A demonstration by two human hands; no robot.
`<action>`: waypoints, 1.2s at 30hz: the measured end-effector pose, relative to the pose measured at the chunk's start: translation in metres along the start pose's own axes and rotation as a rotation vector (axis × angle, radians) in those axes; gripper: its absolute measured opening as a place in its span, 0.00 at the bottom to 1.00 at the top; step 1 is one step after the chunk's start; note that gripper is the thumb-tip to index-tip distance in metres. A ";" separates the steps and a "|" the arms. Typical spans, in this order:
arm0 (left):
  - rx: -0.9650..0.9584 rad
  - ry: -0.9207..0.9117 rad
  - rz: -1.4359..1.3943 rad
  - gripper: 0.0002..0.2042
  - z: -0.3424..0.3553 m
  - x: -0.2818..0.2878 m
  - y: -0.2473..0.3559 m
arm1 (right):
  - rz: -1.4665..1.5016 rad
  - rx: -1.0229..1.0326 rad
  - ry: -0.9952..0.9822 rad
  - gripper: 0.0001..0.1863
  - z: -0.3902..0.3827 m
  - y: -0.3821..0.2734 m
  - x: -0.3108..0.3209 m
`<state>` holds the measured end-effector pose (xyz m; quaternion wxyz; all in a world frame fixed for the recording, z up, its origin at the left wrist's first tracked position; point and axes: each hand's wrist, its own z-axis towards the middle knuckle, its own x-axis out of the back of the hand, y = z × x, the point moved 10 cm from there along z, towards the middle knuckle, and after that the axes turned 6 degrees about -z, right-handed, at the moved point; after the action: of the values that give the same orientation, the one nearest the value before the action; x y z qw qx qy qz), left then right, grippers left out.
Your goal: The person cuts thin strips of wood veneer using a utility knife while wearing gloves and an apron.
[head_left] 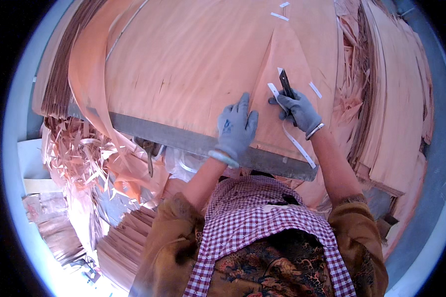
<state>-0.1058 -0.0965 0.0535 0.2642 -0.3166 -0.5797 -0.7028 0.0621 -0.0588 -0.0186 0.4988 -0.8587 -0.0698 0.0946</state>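
Observation:
A wide sheet of reddish wood veneer [183, 74] lies across the bench in front of me. My left hand [235, 126], in a grey glove, rests flat on it with fingers stretched out, beside a seam that runs away from me. My right hand [301, 111], also gloved, grips a black utility knife [285, 85] whose blade points away from me. A strip of white tape [297, 141] hangs by the same hand, passing its fingers and trailing toward the bench edge. Short white tape pieces, one of them at the right [315, 90], lie on the veneer.
The bench's grey edge [158, 136] runs in front of my body. Stacked veneer sheets [396, 99] stand at the right, with crumpled scraps beside them. More scraps [79, 153] and veneer bundles [126, 242] lie low on the left, and a brush-like tool [150, 161] hangs under the edge.

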 end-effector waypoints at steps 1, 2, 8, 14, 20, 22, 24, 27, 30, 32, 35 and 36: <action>0.036 -0.052 0.010 0.24 0.007 -0.007 -0.004 | 0.011 0.017 0.006 0.12 0.000 0.000 0.001; 0.068 -0.103 0.018 0.25 0.011 -0.014 -0.007 | 0.002 0.019 0.007 0.12 0.001 0.000 0.001; 0.310 -0.198 -0.474 0.27 0.025 -0.057 -0.042 | -0.037 0.026 0.013 0.13 0.000 0.000 0.003; 0.331 -0.241 -0.255 0.22 0.007 -0.043 -0.053 | 0.001 0.049 0.059 0.11 -0.004 0.000 0.004; 0.201 -0.032 0.174 0.20 -0.006 -0.019 -0.032 | -0.285 0.041 -0.014 0.14 0.008 0.001 -0.012; 0.197 0.022 0.182 0.22 -0.010 -0.014 -0.033 | -0.391 0.008 -0.104 0.14 0.011 -0.002 -0.030; 0.241 -0.033 0.172 0.24 -0.016 -0.014 -0.037 | -0.393 -0.030 -0.255 0.12 0.004 0.001 -0.054; 0.216 0.013 0.114 0.27 -0.033 -0.007 -0.038 | -0.493 -0.072 -0.361 0.10 -0.008 0.014 -0.080; 0.204 0.122 0.074 0.27 -0.062 0.009 -0.048 | -0.630 -0.022 -0.341 0.09 -0.012 0.024 -0.087; 0.147 0.180 0.077 0.27 -0.082 0.016 -0.053 | -0.595 -0.061 -0.360 0.09 -0.014 0.024 -0.093; -0.053 0.196 0.112 0.27 -0.099 0.018 -0.038 | -0.619 -0.011 -0.381 0.09 -0.016 0.016 -0.099; -0.137 0.168 0.130 0.27 -0.096 0.018 -0.023 | -0.638 0.026 -0.383 0.09 -0.017 0.011 -0.101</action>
<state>-0.1480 -0.1868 0.0399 0.3346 -0.3108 -0.4845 -0.7461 -0.0315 -0.0998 -0.0107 0.4921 -0.7540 -0.4248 0.0944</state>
